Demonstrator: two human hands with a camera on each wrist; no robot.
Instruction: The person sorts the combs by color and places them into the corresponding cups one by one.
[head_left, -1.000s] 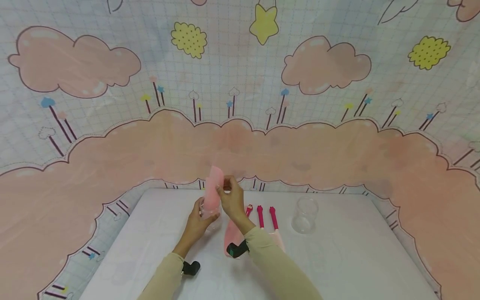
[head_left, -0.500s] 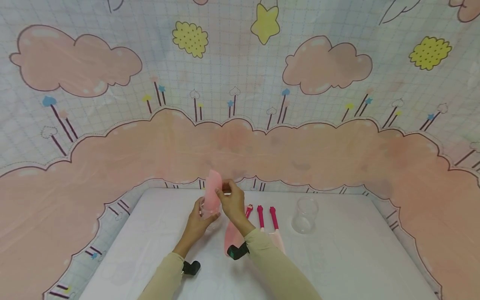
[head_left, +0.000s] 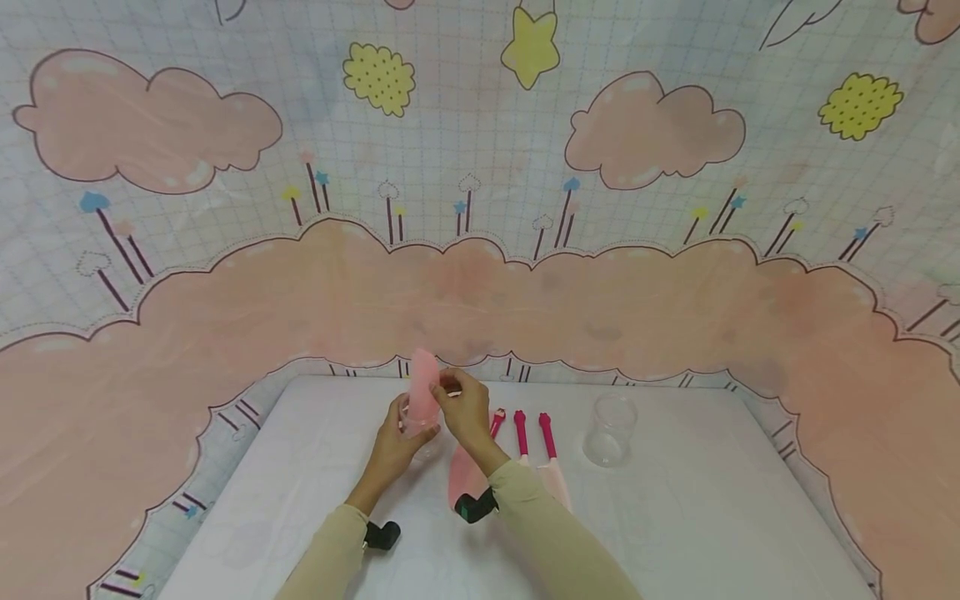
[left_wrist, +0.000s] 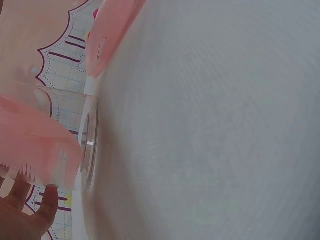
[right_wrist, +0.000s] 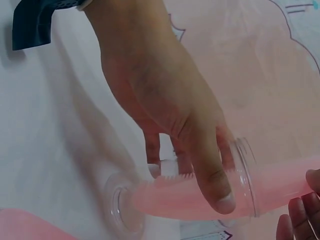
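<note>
A pink translucent blade-like piece [head_left: 423, 385], toothed along one edge, stands partly inside a clear jar [right_wrist: 244, 175]. My left hand [head_left: 397, 437] holds the jar, its thumb across the near side. Above the jar, my right hand [head_left: 465, 404] pinches the pink piece near its upper end. In the left wrist view the lower end of the pink piece [left_wrist: 37, 140] reaches close to the jar's bottom, and its teeth show through the wall. My left fingers [left_wrist: 48, 207] touch the jar there. The piece's top end lies outside the right wrist view.
On the white table [head_left: 697, 500], several pink utensils with magenta handles [head_left: 547, 435] lie partly under my right forearm. A second clear jar [head_left: 610, 433] stands upright to the right. A patterned cloth [head_left: 600, 308] rises behind the table's back edge.
The pink piece has sunk lower into the jar and become more upright, my right hand moving down slightly with it. My left hand and the jar stay in place.
</note>
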